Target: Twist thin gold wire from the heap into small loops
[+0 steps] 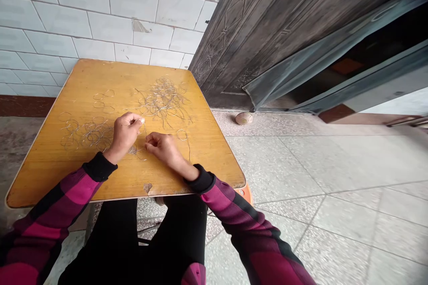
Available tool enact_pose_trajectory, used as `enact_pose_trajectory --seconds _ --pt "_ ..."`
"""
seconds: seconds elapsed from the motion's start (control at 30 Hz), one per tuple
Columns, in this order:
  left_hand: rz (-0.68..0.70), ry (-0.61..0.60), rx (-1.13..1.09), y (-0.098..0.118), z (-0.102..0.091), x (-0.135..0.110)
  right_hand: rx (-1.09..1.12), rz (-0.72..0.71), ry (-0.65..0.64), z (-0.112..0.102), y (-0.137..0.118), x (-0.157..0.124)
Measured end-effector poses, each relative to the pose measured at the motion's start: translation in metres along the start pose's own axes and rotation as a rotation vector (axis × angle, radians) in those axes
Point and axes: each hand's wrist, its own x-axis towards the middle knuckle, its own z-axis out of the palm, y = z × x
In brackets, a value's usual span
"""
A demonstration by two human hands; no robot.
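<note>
A thin wire (145, 130) runs between my two hands above the wooden table (133, 182). My left hand (124, 134) pinches its upper end between thumb and finger. Lower and to the right, my right hand (164, 148) is closed in a pinch at the other end. Left of my left hand lies a loose pile of looped wires (95, 133), partly hidden by that hand. A larger tangle of wires (163, 98) spreads beyond my hands. One single wire with a round loop (182, 135) lies just right of my right hand.
A few wire loops (104, 100) lie apart at the table's left rear. The table's back edge is near a white tiled wall (96, 22). To the right are a dark carved door (240, 31), a hanging curtain (267, 84) and a rounded stone (244, 118) on the floor.
</note>
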Motion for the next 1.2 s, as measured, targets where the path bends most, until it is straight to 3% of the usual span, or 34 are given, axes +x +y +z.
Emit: enact_pose_trajectory --seconds 0.27,0.47,0.97,1.2 --pt "0.013 -0.020 0.016 0.002 0.000 0.000 -0.112 0.065 0.066 0.012 -0.007 -0.008" --pt "0.023 -0.030 0.026 0.002 0.000 0.000 -0.142 0.034 0.040 0.013 -0.008 -0.014" --pt "-0.074 -0.030 -0.073 -0.001 0.004 -0.003 -0.249 0.031 0.057 0.011 -0.005 -0.028" --pt "-0.089 -0.003 -0.106 0.002 0.005 -0.004 -0.188 0.025 0.087 0.015 -0.006 -0.039"
